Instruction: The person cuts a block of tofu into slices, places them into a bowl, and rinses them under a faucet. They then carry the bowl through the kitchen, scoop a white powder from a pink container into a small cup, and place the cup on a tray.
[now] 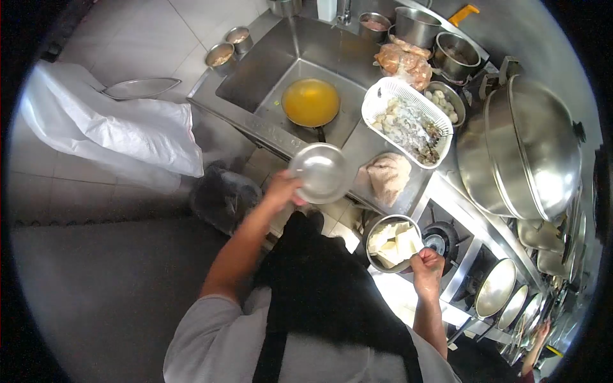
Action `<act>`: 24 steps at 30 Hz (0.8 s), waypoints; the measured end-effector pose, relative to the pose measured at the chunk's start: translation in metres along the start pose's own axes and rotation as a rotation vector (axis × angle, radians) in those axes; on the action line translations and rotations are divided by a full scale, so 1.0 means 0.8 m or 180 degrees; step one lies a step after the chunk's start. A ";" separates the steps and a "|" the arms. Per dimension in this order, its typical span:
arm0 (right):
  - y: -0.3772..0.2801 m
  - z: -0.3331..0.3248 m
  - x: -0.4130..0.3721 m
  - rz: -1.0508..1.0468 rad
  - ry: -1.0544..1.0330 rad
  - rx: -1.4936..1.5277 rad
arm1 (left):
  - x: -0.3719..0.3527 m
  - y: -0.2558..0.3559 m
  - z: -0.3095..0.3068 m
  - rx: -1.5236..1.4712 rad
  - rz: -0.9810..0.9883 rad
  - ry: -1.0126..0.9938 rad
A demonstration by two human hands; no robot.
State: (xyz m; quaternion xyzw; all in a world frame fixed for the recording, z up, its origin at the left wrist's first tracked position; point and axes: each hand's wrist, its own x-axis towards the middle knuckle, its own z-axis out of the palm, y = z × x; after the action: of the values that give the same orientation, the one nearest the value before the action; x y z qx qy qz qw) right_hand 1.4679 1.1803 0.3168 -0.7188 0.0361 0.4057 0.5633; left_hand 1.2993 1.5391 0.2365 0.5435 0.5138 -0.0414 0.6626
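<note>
My left hand (283, 190) is closed on the edge of a shallow round metal bowl (319, 172), held in front of the sink's near edge. A metal pot (368, 246) full of pale yellow blocks (396, 244) is at my right, beside the stove. My right hand (426, 268) is closed at the pot's rim, on the side toward the burner (435, 242). The fingers' inner side is hidden there.
The steel sink (249, 70) contains a pan with yellow liquid (311, 102). A white basket (377, 92) of shrimp and a pinkish bag (388, 177) lie right of it. Large domed steamer (504, 153) stands behind the stove; several pans (497, 287) and another person's hand (541, 333) are at right.
</note>
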 end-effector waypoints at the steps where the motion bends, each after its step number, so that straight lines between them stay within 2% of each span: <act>1: -0.010 0.003 -0.002 0.0058 0.0008 0.0083 | 0.015 0.003 0.028 -0.0039 -0.0111 -0.0204; 3: -0.026 0.006 0.003 -0.0028 -0.0026 0.0030 | 0.044 -0.009 0.057 -0.0085 -0.0172 -0.0423; 5: -0.036 0.010 0.017 0.0003 -0.0077 0.0084 | 0.057 -0.006 0.068 0.0454 -0.0362 -0.0794; 6: -0.044 0.015 0.027 -0.0042 -0.0079 0.0104 | 0.059 0.005 0.065 0.0471 -0.0317 -0.0785; 8: -0.068 0.026 0.048 -0.0179 -0.0273 0.0081 | 0.060 0.037 0.054 0.2081 -0.1163 -0.1033; 10: -0.095 0.044 0.072 -0.0262 -0.0271 0.0142 | 0.078 0.072 0.029 0.2329 -0.1234 -0.0928; 12: -0.127 0.063 0.100 -0.0210 -0.0261 0.0120 | 0.118 0.101 -0.011 0.1770 -0.0394 -0.0745; 14: -0.159 0.083 0.131 -0.0204 -0.0251 0.0065 | 0.180 0.149 -0.040 0.1494 -0.0327 -0.0690; 16: -0.185 0.107 0.173 -0.0308 -0.0315 0.0039 | 0.259 0.200 -0.061 0.0624 0.0458 -0.0266; 18: -0.207 0.132 0.213 -0.0323 -0.0281 0.0084 | 0.360 0.244 -0.068 0.0554 0.1277 -0.0246; 20: -0.235 0.162 0.252 -0.0483 -0.0152 0.0111 | 0.451 0.298 -0.056 0.1389 0.2283 0.0153; 21: -0.251 0.182 0.271 -0.0471 -0.0001 0.0129 | 0.507 0.315 -0.049 0.1397 0.2302 0.0078; 23: -0.280 0.209 0.321 -0.0407 0.0196 -0.0134 | 0.617 0.341 -0.022 0.1188 0.2350 0.0740; 24: -0.287 0.223 0.351 -0.0384 0.0267 -0.0238 | 0.638 0.363 -0.010 0.1195 0.2400 0.0641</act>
State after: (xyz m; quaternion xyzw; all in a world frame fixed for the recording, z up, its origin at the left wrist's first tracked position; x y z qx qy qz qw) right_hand 1.6757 1.5270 0.3144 -0.7567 0.0012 0.3416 0.5575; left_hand 1.7114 1.9204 0.0642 0.8056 0.3249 0.1640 0.4675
